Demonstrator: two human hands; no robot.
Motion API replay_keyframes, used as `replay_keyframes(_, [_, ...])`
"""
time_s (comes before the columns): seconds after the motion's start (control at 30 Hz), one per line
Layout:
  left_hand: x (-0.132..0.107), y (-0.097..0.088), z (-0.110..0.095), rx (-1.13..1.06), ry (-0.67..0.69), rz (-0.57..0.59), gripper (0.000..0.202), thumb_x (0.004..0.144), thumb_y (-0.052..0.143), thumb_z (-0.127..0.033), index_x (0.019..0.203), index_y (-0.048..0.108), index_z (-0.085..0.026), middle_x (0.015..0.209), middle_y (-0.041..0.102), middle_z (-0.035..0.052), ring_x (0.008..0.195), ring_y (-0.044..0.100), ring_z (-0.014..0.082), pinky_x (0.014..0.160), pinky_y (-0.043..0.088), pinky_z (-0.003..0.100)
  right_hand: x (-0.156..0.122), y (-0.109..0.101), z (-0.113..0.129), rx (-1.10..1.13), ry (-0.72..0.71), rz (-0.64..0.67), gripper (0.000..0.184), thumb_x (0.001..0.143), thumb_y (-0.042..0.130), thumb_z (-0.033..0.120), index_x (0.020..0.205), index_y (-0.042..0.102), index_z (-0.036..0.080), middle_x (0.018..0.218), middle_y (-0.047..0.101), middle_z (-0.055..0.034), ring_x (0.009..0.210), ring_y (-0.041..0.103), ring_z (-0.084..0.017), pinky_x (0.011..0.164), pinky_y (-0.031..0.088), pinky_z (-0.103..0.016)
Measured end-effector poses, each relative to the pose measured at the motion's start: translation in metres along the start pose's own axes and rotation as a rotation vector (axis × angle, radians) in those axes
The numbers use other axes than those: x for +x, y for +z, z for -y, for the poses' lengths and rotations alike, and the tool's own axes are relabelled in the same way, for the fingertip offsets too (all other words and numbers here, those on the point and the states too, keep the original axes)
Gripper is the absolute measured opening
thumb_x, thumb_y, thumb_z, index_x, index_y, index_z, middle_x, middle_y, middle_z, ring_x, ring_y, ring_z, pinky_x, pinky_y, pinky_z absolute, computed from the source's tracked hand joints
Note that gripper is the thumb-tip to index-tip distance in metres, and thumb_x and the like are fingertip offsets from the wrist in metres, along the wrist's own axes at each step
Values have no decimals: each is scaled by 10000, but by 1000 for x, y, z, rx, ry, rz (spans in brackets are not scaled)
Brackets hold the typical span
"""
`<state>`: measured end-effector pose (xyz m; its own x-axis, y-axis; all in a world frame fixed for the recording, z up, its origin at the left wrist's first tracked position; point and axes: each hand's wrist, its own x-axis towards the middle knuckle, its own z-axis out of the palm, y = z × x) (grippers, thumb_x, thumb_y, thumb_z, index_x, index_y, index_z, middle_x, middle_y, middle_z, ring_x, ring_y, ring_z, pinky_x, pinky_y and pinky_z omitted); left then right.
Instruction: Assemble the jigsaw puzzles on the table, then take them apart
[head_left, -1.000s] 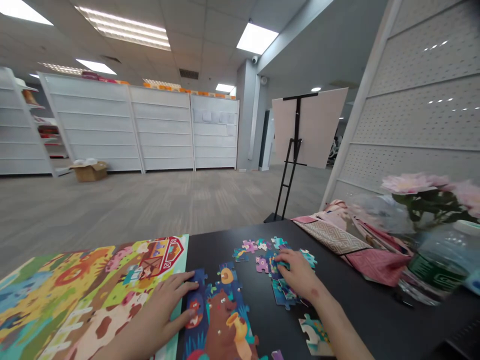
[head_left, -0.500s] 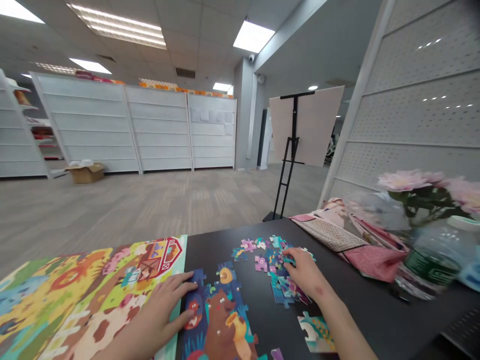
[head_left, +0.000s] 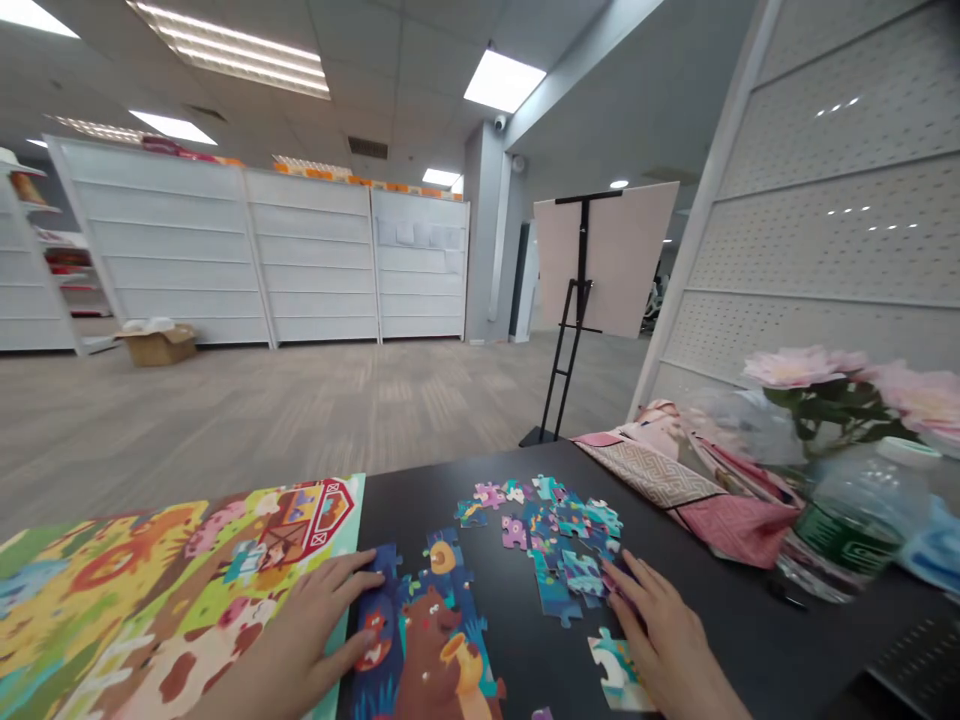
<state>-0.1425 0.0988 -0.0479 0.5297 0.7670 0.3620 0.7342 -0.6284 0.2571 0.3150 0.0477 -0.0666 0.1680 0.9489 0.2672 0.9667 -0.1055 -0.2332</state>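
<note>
Your left hand (head_left: 315, 615) is spread flat on the assembled bear section of the jigsaw puzzle (head_left: 439, 640), pinning it steady at the near edge of the black table (head_left: 750, 610), while your right hand (head_left: 660, 640), fingers curled, sits at the loose pieces (head_left: 570, 545), though I cannot tell if it is pinching one!

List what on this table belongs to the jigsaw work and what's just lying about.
Jigsaw work: left hand on the joined puzzle section; right hand beside the loose jigsaw pieces; farm picture board.

Lying about: plastic water bottle; pink flowers; patterned pink cloth.
</note>
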Motion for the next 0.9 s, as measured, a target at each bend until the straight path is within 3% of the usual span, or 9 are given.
replay_keyframes(0.2, [-2, 3, 5, 5, -8, -1, 395, 972, 606, -472, 1356, 598, -384, 1482, 556, 23, 1289, 585, 319, 1026, 547, 470, 0, 5, -9, 100, 7, -110, 488, 967, 342, 352, 1240, 723, 217, 1315, 698, -102, 1246, 623, -272, 1102, 470, -455])
replay_keyframes(0.27, [-2, 3, 4, 3, -3, 1, 396, 974, 602, -461, 1362, 594, -384, 1485, 553, 25, 1294, 581, 314, 1032, 542, 464, -4, 1, -2, 52, 5, -124, 477, 962, 355, 358, 1259, 715, 259, 1349, 678, -84, 1297, 582, -288, 1105, 447, -496])
replay_keyframes(0.43, [-1, 3, 3, 16, 6, -18, 385, 968, 596, -481, 1337, 622, -378, 1466, 573, 34, 1274, 598, 340, 1011, 551, 513, -14, -10, 20, -114, -104, -38, 425, 935, 451, 364, 1294, 657, 458, 1521, 521, 56, 1468, 371, -320, 1126, 341, -578])
replay_keyframes(0.63, [-2, 3, 4, 23, 15, 2, 409, 971, 614, -469, 1371, 596, -384, 1484, 557, 24, 1285, 594, 320, 1021, 552, 465, -10, -9, 19, -286, 200, -104, 458, 913, 411, 304, 1246, 726, 298, 1445, 607, -50, 1425, 433, -346, 1064, 402, -537])
replay_keyframes(0.77, [-3, 3, 3, 42, 7, 0, 395, 979, 593, -480, 1361, 601, -382, 1478, 562, 23, 1282, 596, 323, 1018, 554, 476, -11, -7, 16, -250, 160, -53, 545, 914, 349, 273, 1393, 610, 262, 1483, 570, -43, 1427, 439, -312, 1069, 414, -520])
replay_keyframes(0.9, [-1, 0, -2, 44, -4, 21, 386, 985, 570, -476, 1355, 605, -374, 1478, 562, 32, 1286, 591, 332, 1016, 550, 511, -14, -3, 14, -194, 109, -83, 578, 925, 306, 278, 1456, 527, 220, 1501, 550, -47, 1420, 448, -302, 1081, 407, -514])
